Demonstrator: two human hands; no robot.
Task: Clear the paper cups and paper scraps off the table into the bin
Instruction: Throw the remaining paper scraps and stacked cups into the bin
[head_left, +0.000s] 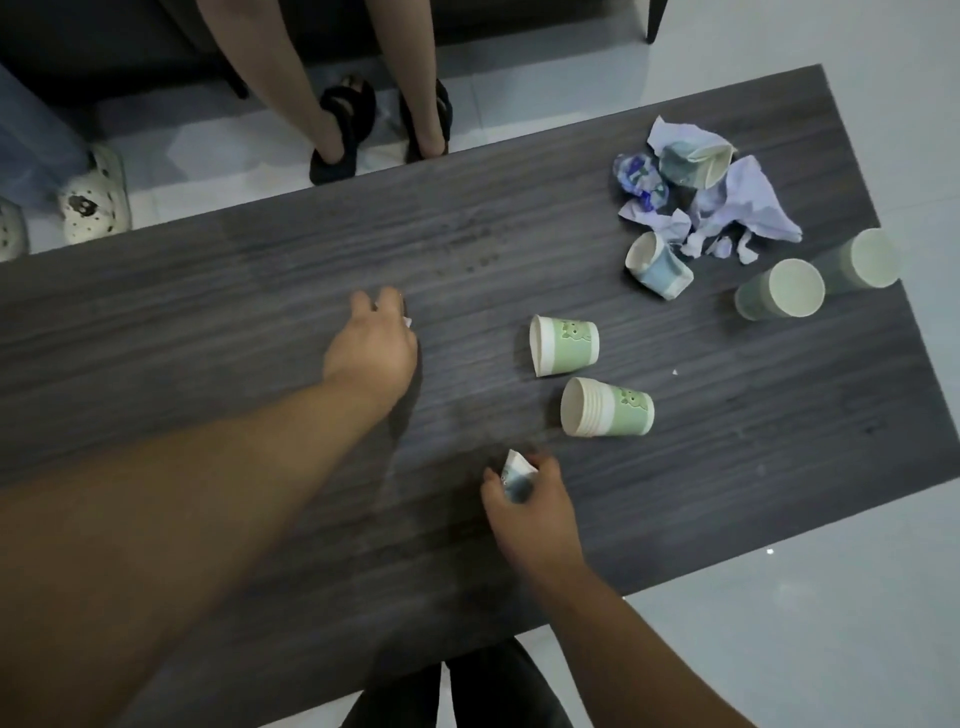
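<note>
Gathering step. My right hand (530, 499) grips crumpled cup (515, 480) near table (260, 291) front edge. My left hand (376, 343) pinches small white scrap (408, 322) mid-table. Two green cups (563, 345) lie just beyond; scrap pile (727, 208) far right. Bin not in view. Next, probably: lift both, find bin.

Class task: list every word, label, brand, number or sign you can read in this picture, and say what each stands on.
No text can be read.
Green paper cups: a printed picture only, no words.
Crumpled blue-and-white scrap: blue print, too blurred to read.
</note>
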